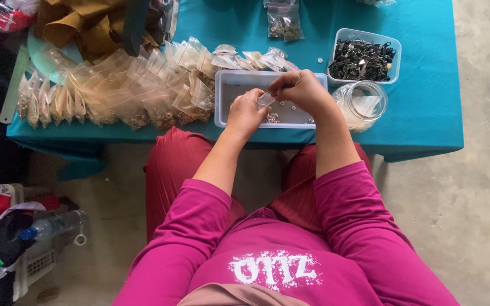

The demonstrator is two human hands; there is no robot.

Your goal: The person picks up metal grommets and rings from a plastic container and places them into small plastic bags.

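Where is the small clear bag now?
In the head view, the small clear bag is pinched between the left hand and right hand, above the grey tray.

**Crowded left, open right on a teal work table**

Both hands are working over a shallow grey tray (222,99) at the near table edge. A heap of small clear bags (137,90) is crowding its left side. A glass jar (364,102) and a tub of dark metal clips (364,56) are blocking the right. Bare teal tablecloth (426,102) is lying open beyond the jar.
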